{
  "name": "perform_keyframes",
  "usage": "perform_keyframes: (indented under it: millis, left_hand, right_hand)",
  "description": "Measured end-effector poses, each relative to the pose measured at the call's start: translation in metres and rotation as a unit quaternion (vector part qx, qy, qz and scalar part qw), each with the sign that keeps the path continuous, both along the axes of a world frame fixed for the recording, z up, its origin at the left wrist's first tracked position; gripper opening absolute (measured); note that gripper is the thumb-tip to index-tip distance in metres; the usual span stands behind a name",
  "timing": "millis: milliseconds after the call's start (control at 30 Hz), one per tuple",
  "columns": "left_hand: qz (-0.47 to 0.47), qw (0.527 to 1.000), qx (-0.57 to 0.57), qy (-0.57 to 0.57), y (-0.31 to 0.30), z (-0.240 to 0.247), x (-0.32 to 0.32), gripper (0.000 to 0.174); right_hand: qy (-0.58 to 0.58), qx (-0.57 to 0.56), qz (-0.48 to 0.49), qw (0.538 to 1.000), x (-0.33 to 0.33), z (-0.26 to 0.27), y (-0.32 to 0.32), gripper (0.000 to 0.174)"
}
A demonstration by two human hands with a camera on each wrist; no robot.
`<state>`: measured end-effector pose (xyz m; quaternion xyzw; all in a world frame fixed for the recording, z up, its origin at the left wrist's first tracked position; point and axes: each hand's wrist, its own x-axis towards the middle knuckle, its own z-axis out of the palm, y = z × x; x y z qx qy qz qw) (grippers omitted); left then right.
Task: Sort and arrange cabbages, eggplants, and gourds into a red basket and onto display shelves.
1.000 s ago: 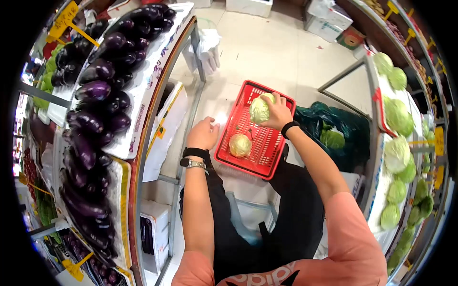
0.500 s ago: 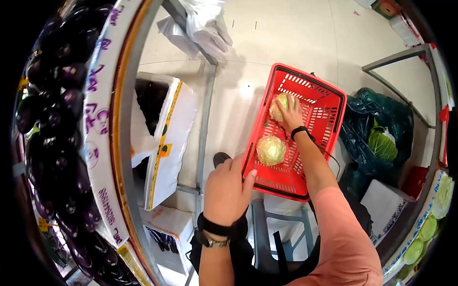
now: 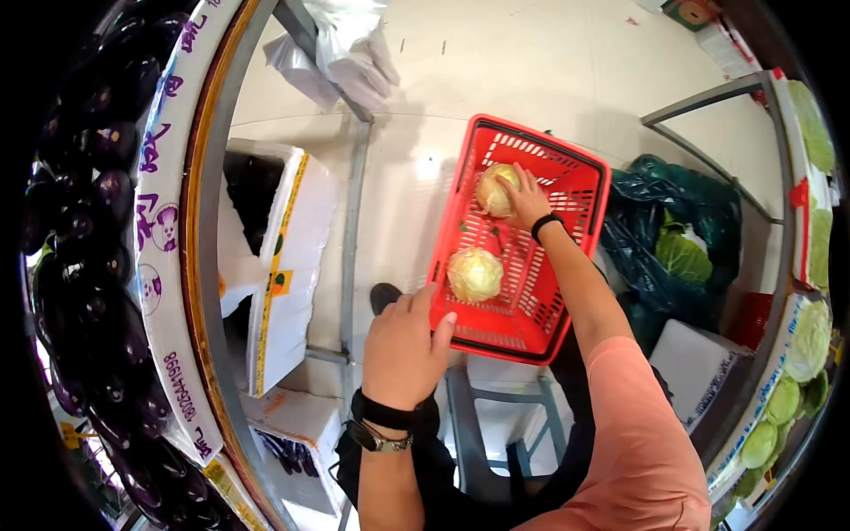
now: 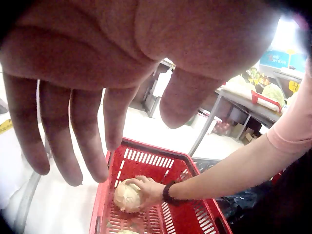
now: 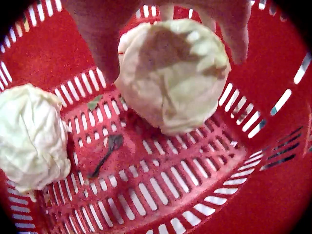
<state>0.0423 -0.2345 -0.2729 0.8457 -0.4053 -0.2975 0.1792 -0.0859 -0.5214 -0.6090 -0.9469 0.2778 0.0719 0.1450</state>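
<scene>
Two pale green cabbages are in the red plastic basket (image 3: 580,265). My right hand (image 3: 531,205) reaches inside and grips the far cabbage (image 3: 498,190), thumb and fingers spread round its sides in the right wrist view, where the cabbage (image 5: 173,80) appears low, over the slotted floor. The near cabbage (image 3: 475,274) sits apart from it, untouched. My left hand (image 3: 405,350) is at the basket's near left corner, its fingers extended and overlapping the rim in the head view. Seen from the left wrist, those fingers (image 4: 87,131) hang loosely with nothing held.
Left, eggplants (image 3: 115,239) fill a rack above a white foam box (image 3: 297,274). A dark green plastic bag (image 3: 637,203) with a leafy cabbage (image 3: 682,257) lies right of the basket. A grey-blue stool (image 3: 478,442) stands in front of me; more cabbages (image 3: 807,332) line the right shelf.
My right hand has lowered its cabbage from above the basket to the far end inside it. My left hand has come over to the basket's corner. The head view has shifted closer.
</scene>
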Motion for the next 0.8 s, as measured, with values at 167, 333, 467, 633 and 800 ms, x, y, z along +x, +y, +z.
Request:
perform_keyframes:
  millis: [167,333,467,633,800]
  left_hand:
    - [-0.006,1.0,-0.02,0.024,0.003,-0.005,0.0,0.038]
    - [-0.011,0.997,-0.07,0.028,0.005,-0.011,0.005,0.037]
    - [-0.015,0.994,-0.06,0.094,0.005,-0.037,0.013,0.041]
    - [-0.052,0.996,-0.025,0.067,-0.001,-0.042,0.018,0.04]
    - [-0.061,0.997,-0.028,0.048,-0.005,-0.044,0.012,0.04]
  right_hand:
    - [-0.118,0.093,-0.041,0.988,-0.028,0.109,-0.037,0.094]
    - [-0.223,0.147,-0.127,0.955,-0.103,0.321,-0.033,0.061]
    - [-0.279,0.129,-0.205,0.929,-0.212,0.479,0.027,0.053]
    - [-0.203,-0.132,-0.364,0.899,-0.368,0.616,0.068,0.056]
    - [0.043,-0.241,-0.521,0.818,-0.592,0.626,0.051,0.096]
